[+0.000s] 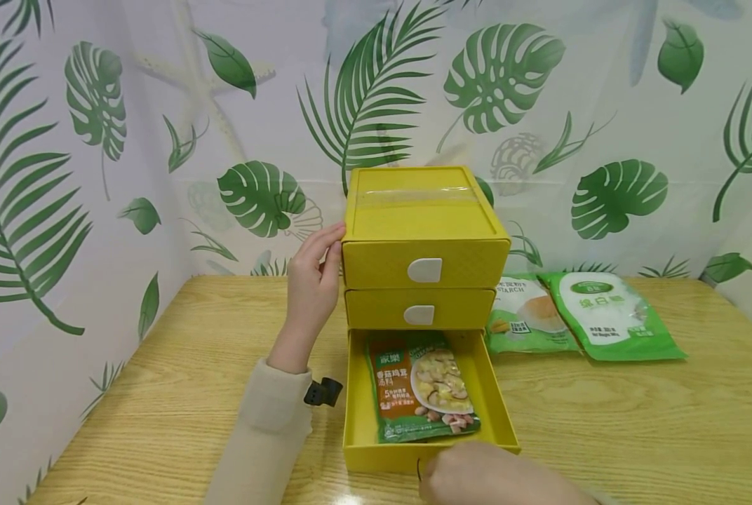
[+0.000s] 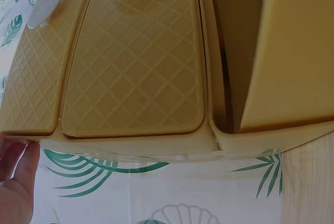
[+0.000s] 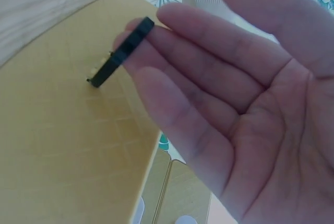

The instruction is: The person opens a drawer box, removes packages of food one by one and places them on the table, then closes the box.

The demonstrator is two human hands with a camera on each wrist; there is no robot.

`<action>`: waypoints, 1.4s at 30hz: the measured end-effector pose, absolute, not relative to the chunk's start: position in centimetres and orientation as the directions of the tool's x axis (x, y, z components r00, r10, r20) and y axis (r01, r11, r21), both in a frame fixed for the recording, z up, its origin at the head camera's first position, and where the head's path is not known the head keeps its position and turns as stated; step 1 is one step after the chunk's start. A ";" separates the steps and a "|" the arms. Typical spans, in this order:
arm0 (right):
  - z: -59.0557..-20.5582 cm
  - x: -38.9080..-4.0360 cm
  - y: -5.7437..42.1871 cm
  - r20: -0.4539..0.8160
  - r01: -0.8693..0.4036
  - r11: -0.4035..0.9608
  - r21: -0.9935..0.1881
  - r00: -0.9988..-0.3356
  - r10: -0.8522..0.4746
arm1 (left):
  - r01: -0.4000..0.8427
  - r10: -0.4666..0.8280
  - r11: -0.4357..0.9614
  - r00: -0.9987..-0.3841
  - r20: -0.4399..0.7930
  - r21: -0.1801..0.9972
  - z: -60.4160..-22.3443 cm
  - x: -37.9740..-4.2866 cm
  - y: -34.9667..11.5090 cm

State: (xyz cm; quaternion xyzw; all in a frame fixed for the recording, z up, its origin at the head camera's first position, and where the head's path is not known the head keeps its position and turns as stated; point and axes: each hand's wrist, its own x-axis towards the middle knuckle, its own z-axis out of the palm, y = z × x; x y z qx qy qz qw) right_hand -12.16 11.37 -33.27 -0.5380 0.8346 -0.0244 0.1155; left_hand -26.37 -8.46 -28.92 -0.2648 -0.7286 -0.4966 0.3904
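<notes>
A yellow three-drawer cabinet [image 1: 423, 221] stands on the table, with its bottom drawer [image 1: 502, 414] pulled out and the two upper drawers closed. In that drawer lies a green and brown soup-mix packet [image 1: 395, 393]. My left hand [image 1: 316, 280] rests on the cabinet's left side near the top, fingers extended along the wall. At the front of the open drawer is my right hand [image 1: 471, 473], palm up. Its fingertips hook behind a dark drawer handle [image 3: 122, 51], with the thumb held away from it.
Two green and white bags lie right of the cabinet: a starch bag [image 1: 527, 315] and another bag [image 1: 616, 315] beside it. White tabs [image 1: 424, 270] stick out from the upper drawer fronts. Behind the wooden table [image 1: 603, 421] hangs a leaf-patterned cloth [image 1: 376, 84].
</notes>
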 end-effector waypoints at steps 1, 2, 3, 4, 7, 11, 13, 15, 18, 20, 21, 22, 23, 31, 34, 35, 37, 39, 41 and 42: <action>-33.3 -12.1 11.4 -0.168 -0.891 0.423 -0.165 -0.397 -0.902 | 0.774 -0.002 0.369 -0.553 0.833 0.515 -28.9 -26.4 -8.5; -33.3 -12.1 11.4 -0.171 -0.890 0.425 -0.164 -0.398 -0.901 | 0.774 -0.002 0.371 -0.551 0.835 0.512 -28.9 -26.4 -8.5; -33.3 -12.1 11.3 -0.175 -0.887 0.430 -0.168 -0.403 -0.898 | 0.775 -0.002 0.373 -0.549 0.836 0.511 -28.9 -26.4 -8.5; -33.2 -12.1 11.3 -0.179 -0.883 0.437 -0.172 -0.409 -0.895 | 0.775 -0.003 0.373 -0.548 0.836 0.509 -28.9 -26.4 -8.5; -33.1 -12.0 11.3 -0.178 -0.869 0.456 -0.192 -0.426 -0.887 | 0.776 -0.003 0.373 -0.547 0.837 0.509 -28.9 -26.4 -8.5; -32.9 -12.1 11.4 -0.169 -0.859 0.466 -0.210 -0.438 -0.883 | 0.774 -0.005 0.369 -0.552 0.834 0.515 -29.0 -26.4 -8.5; -32.8 -12.1 11.4 -0.177 -0.857 0.474 -0.201 -0.444 -0.878 | 0.773 -0.007 0.367 -0.553 0.833 0.517 -29.0 -26.5 -8.5; -32.6 -12.1 11.6 -0.167 -0.855 0.480 -0.194 -0.454 -0.875 | 0.773 -0.010 0.368 -0.552 0.834 0.516 -29.0 -26.5 -8.5; -32.3 -12.2 11.7 -0.127 -0.852 0.473 -0.222 -0.456 -0.881 | 0.776 -0.010 0.367 -0.547 0.837 0.513 -29.1 -26.6 -8.5; -31.9 -12.3 12.0 -0.071 -0.862 0.450 -0.235 -0.446 -0.892 | 0.777 -0.009 0.363 -0.549 0.836 0.514 -29.1 -26.6 -8.4; -31.6 -12.3 12.1 -0.048 -0.868 0.442 -0.226 -0.444 -0.895 | 0.779 -0.008 0.362 -0.548 0.837 0.513 -29.1 -26.6 -8.4; -31.3 -12.4 12.2 -0.029 -0.870 0.438 -0.227 -0.443 -0.896 | 0.779 -0.007 0.358 -0.548 0.836 0.514 -29.1 -26.5 -8.4; -31.0 -12.4 12.3 -0.010 -0.871 0.439 -0.222 -0.448 -0.894 | 0.779 -0.008 0.356 -0.550 0.835 0.516 -29.0 -26.5 -8.4; -29.1 -13.1 13.3 0.124 -0.866 0.476 -0.150 -0.495 -0.860 | 0.770 -0.015 0.357 -0.561 0.828 0.529 -29.0 -26.4 -8.5; -28.8 -13.7 13.7 0.140 -0.860 0.470 -0.201 -0.500 -0.855 | 0.770 -0.015 0.355 -0.562 0.827 0.530 -29.0 -26.4 -8.6; -28.8 -14.0 13.8 0.143 -0.857 0.471 -0.208 -0.503 -0.853 | 0.771 -0.014 0.354 -0.562 0.827 0.530 -29.0 -26.4 -8.5; -28.9 -14.5 13.9 0.144 -0.853 0.476 -0.213 -0.510 -0.848 | 0.774 -0.012 0.349 -0.560 0.829 0.528 -29.0 -26.4 -8.5; -29.1 -15.1 14.1 0.131 -0.839 0.502 -0.211 -0.533 -0.836 | 0.778 -0.009 0.343 -0.558 0.830 0.527 -29.0 -26.4 -8.5; -29.4 -15.7 14.2 0.103 -0.819 0.537 -0.200 -0.563 -0.820 | 0.779 -0.009 0.344 -0.555 0.832 0.524 -28.9 -26.4 -8.4; -29.5 -15.9 14.3 0.084 -0.808 0.555 -0.199 -0.578 -0.812 | 0.780 -0.009 0.343 -0.554 0.832 0.523 -28.9 -26.4 -8.4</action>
